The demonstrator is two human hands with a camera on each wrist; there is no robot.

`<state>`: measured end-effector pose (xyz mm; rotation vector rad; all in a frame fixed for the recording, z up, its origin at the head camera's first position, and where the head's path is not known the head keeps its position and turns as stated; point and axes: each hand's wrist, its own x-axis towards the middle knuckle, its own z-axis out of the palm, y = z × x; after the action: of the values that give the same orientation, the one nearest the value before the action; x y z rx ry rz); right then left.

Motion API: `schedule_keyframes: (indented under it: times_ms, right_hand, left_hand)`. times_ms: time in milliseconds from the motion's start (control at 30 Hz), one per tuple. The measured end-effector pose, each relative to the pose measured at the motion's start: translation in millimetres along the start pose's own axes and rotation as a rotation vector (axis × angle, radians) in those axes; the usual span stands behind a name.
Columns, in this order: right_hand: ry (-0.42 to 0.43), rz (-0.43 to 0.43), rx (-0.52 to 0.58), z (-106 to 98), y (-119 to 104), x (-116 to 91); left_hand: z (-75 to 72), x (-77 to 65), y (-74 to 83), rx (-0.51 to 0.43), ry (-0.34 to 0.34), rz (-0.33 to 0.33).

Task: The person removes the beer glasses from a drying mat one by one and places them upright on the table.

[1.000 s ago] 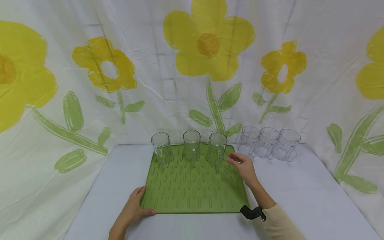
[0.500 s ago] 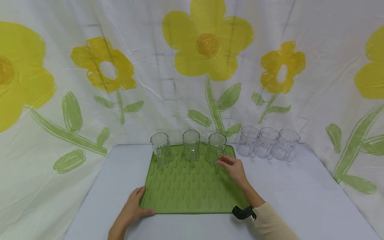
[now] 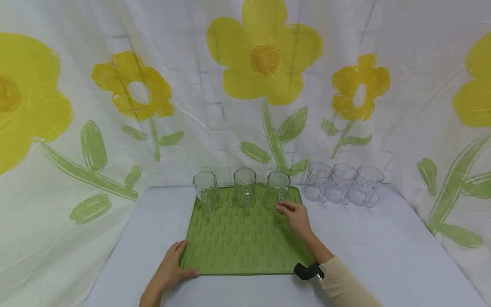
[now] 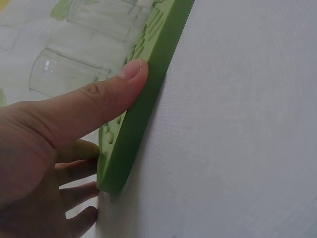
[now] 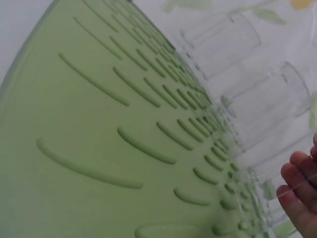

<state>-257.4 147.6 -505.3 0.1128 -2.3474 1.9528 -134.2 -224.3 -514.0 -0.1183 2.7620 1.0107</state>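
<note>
A green ridged mat (image 3: pixel 245 251) lies on the white table. Along its back stand three clear glass mugs: a left one (image 3: pixel 206 187), a middle one (image 3: pixel 244 185) and a right one (image 3: pixel 278 183). My right hand (image 3: pixel 299 219) is at the right mug, thumb and fingertips pinching its handle, which they partly cover. In the right wrist view only the curled fingers (image 5: pixel 299 186) show, at the right edge. My left hand (image 3: pixel 170 266) rests at the mat's front left corner. In the left wrist view its thumb (image 4: pixel 99 106) lies straight over the front edge, fingers against the side.
Three more clear mugs (image 3: pixel 344 183) stand close together on the table (image 3: pixel 368 247) to the right of the mat. A white curtain (image 3: pixel 215 128) with yellow flowers hangs right behind the table. A black wrist mount (image 3: pixel 307 271) sits at my right sleeve.
My right hand has moved left from beside the mat's right edge to the right mug's handle. The left hand and the mugs have stayed in place.
</note>
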Motion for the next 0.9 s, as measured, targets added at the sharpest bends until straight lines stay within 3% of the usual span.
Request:
schedule_keyframes:
  times_ms: [333, 600, 900]
  right_hand:
    - [0.108, -0.015, -0.123, -10.5, -1.7, -6.0]
    - [0.224, -0.19, -0.347, -17.9, -2.3, -4.5]
    - [0.234, -0.241, -0.433, -19.0, -1.8, -4.0]
  left_hand:
    - [2.0, -1.7, -0.3, 0.002, -0.006, -0.006]
    - [1.8, -1.7, -2.3, 0.01, 0.007, 0.016]
    - [1.5, 0.5, -3.6, 0.016, 0.012, 0.014]
